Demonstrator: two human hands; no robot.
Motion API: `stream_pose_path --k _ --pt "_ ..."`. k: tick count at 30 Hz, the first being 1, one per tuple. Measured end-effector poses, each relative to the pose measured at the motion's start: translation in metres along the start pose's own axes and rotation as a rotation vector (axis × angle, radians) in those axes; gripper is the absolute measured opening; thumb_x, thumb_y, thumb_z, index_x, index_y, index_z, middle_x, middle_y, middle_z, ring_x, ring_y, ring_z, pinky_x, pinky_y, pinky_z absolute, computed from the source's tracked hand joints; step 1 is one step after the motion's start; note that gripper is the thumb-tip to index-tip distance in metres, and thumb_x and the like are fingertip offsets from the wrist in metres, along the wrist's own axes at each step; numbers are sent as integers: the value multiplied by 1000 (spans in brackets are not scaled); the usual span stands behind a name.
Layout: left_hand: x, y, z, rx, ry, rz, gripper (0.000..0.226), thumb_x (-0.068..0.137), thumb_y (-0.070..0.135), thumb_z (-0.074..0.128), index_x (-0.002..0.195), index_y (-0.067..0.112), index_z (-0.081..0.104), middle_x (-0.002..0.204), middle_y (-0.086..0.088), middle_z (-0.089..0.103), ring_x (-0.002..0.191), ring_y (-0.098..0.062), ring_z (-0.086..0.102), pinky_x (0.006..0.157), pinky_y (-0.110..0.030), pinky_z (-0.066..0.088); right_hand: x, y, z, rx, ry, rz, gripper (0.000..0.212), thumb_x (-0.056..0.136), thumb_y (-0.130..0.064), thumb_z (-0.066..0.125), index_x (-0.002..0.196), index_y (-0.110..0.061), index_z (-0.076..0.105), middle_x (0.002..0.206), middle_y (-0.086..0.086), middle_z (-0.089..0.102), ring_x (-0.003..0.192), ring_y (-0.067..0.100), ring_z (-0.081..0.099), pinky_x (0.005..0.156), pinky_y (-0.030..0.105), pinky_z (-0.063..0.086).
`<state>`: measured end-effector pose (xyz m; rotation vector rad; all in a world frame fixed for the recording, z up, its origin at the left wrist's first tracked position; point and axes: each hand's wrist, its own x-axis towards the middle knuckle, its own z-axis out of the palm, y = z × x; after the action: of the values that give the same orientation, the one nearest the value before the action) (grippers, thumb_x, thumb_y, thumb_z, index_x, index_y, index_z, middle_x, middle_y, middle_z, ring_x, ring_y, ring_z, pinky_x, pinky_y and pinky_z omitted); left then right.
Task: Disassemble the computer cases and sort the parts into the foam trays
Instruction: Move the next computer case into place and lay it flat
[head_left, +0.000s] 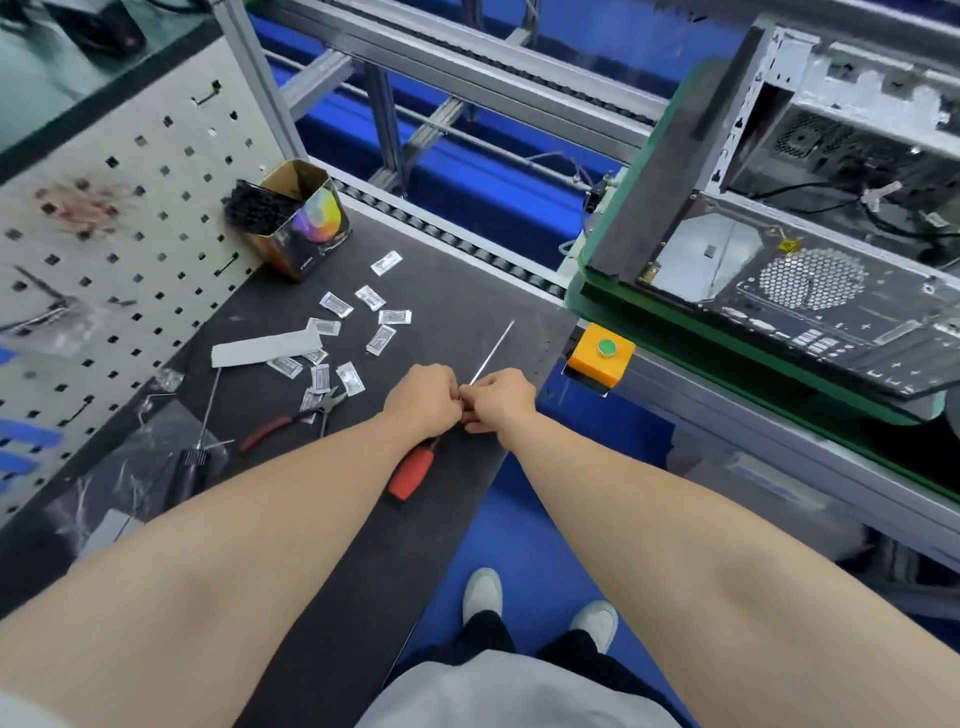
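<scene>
Pegboard (104, 234) at far left, upright beside the black mat (441, 280).
Tin (306, 223) at the mat's far left corner, black ties sticking out of the top.
Small white packets (382, 340) scattered loose on the mat near the tin. White strip (265, 348) lies flat among them.
Black driver (192, 462) and red-handled cutters (291, 421) lie on the mat, left of the hands.

Left hand (423, 400): fingers clenched, knuckles up, meeting the right hand at centre.
Red screwdriver (413, 473): handle shows below the left wrist, thin shaft emerges beyond the hands, pointing away and right. The middle section is hidden by both hands.
Right hand (501, 400): fingers curled, pinching the near end of the shaft. Fingertips of both hands touch. Whether anything smaller sits between them, cannot tell.

Orange box (602, 353) with green button, just right of the mat's edge.
Case (810, 291) lies on its side on the green pallet (587, 296) at right, side panel off, cables visible inside. It is well apart from both hands.
</scene>
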<state>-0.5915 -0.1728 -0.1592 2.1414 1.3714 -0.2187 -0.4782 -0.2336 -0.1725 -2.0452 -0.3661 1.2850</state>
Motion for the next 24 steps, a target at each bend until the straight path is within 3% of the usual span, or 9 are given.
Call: stream_pose_path --k 3,6,10,13,17,21,24 --pt "5 7 0 37 -36 -14 3 81 21 61 83 19 61 97 -7 67 87 -31 65 63 -32 44 3 0 -4 -101 25 -40 14 93 -20 80 92 -6 76 80 13 77 72 23 78 64 39 67" --pt "13 17 -3 80 -75 -21 24 77 28 60 97 15 56 101 -7 63 91 -32 63 67 -35 46 6 0 -14 -178 67 -112 12 92 -19 78 85 -10 74 78 12 77 73 26 78 67 43 67" --pt "23 33 -4 117 -69 -26 37 79 35 62 109 16 54 110 -5 55 100 -31 60 74 -37 46 12 2 -36 -119 125 -143 8 97 -24 71 92 -18 72 89 10 77 80 25 77 71 45 67" --pt "32 56 -3 70 28 80 30 81 33 62 107 18 60 114 -4 55 104 -30 59 82 -40 51 18 5 -63 -85 313 -148 12 99 -30 62 101 -21 69 100 6 74 89 26 73 79 45 63" --pt "46 107 1 -125 15 232 11 87 22 59 93 22 68 104 1 66 97 -22 64 82 -41 57 26 11 -110 5 582 -73 9 98 -29 56 98 -22 62 99 3 67 78 17 59 60 32 45" --pt "64 156 16 -230 -56 243 19 90 18 61 98 17 78 106 -4 75 100 -25 68 90 -40 58 37 15 -143 121 559 60 8 99 -22 58 92 -19 60 98 11 72 89 33 74 78 47 64" --pt "76 175 32 -276 -70 187 16 91 19 67 100 14 80 108 -5 75 103 -23 69 86 -29 55 44 14 -155 189 470 131 14 98 -16 65 85 -10 68 84 15 73 74 33 78 70 50 66"
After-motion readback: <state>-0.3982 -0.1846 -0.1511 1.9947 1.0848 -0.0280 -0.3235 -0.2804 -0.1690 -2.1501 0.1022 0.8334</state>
